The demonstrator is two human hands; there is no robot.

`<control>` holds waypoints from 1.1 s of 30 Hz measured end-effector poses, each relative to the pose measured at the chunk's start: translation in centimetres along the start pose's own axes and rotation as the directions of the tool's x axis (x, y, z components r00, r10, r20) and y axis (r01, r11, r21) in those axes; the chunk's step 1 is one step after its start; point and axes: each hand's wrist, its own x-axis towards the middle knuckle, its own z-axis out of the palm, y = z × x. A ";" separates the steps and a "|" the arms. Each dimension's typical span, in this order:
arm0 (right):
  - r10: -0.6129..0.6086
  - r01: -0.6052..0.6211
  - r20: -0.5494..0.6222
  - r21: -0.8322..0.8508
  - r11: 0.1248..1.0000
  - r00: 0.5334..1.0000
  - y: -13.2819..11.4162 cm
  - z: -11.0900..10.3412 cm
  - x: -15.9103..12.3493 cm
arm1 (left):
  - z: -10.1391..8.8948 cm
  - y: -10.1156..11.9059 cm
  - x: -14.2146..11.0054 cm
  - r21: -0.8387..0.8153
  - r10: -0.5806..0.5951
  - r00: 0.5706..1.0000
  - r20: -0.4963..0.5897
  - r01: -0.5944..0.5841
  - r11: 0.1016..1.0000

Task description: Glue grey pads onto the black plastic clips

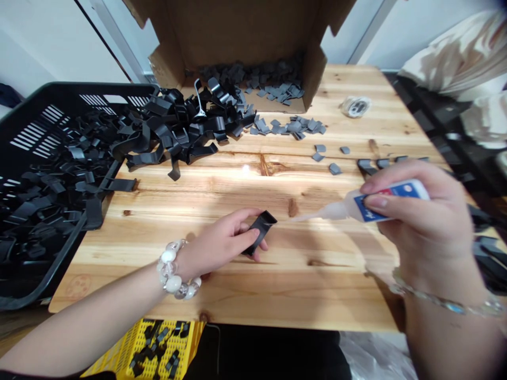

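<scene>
Over pine boards [222,190], black clip [260,232] (folded), glue bottle [390,201]

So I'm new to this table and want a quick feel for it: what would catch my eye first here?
The heap of bent black clips sprawling over the far left of the pine table stands out first, running into the black plastic crate at left. Near the middle, the left hand holds a black clip, while the right hand, at right, points a white squeeze bottle with a blue label toward it.
</scene>
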 end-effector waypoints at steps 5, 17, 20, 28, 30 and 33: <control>-0.013 0.013 -0.002 -0.009 1.000 1.000 0.1 0.0 -0.1 | 0.3 0.2 -0.3 0.086 -0.006 1.000 -0.011 0.007 0.996; -0.012 0.012 0.010 -0.010 1.000 1.000 0.0 -0.1 -0.2 | 0.4 0.1 -0.3 0.067 -0.030 1.000 -0.002 0.030 0.997; -0.001 0.001 0.005 -0.023 1.000 1.000 -0.1 0.0 -0.3 | 0.3 0.0 -0.3 0.090 -0.026 1.000 0.000 0.026 0.996; 0.001 -0.001 0.010 -0.005 1.000 1.000 -0.2 0.0 -0.2 | 0.2 -0.2 -0.3 0.162 -0.008 1.000 0.003 0.007 0.987; 0.005 -0.004 0.014 -0.003 1.000 1.000 -0.2 -0.1 -0.2 | 0.2 -0.2 -0.3 0.168 -0.006 1.000 0.005 0.005 0.986; 0.005 -0.005 0.019 0.002 1.000 1.000 -0.3 -0.1 -0.2 | 0.2 -0.2 -0.3 0.169 -0.007 1.000 0.004 0.006 0.986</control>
